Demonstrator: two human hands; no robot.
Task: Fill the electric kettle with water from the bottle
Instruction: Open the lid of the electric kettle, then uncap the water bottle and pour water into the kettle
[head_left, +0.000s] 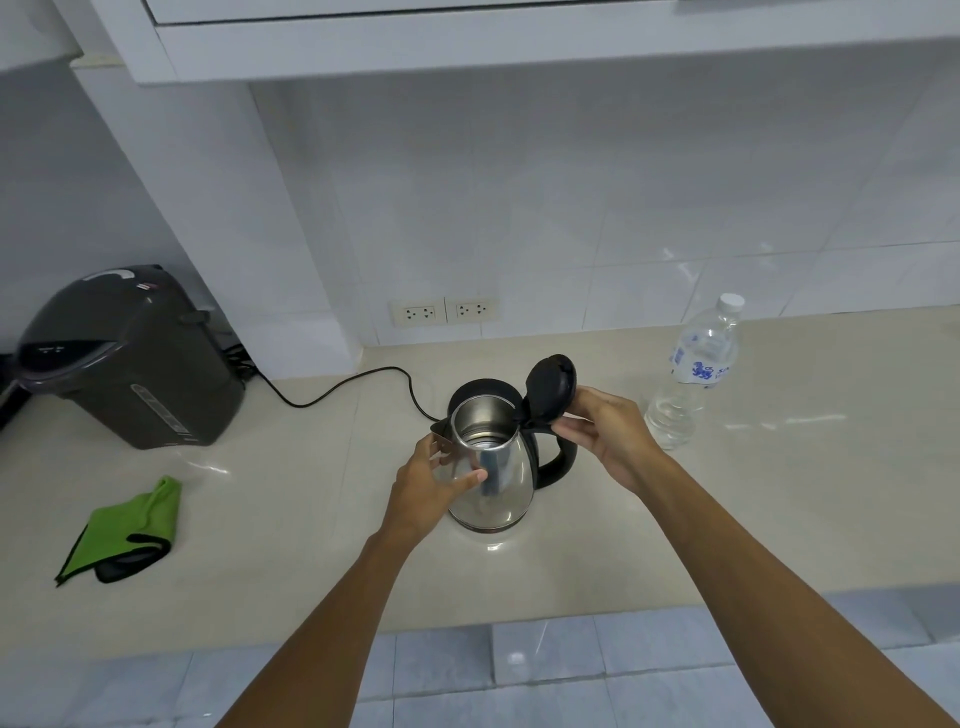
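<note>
A steel electric kettle (498, 478) with a black handle stands in the middle of the beige counter (311, 519). Its black lid (550, 387) is swung up and open, and the inside looks empty. My left hand (431, 488) wraps the kettle's left side near the spout. My right hand (602, 431) holds the raised lid at the top of the handle. A clear plastic water bottle (693, 379) with a white cap and blue label stands upright to the right of the kettle, untouched.
A dark hot-water dispenser (130, 358) sits at the back left. A green and black cloth (124, 530) lies at the front left. A black cord (337, 389) runs from the kettle toward the left. Wall sockets (444, 312) sit behind.
</note>
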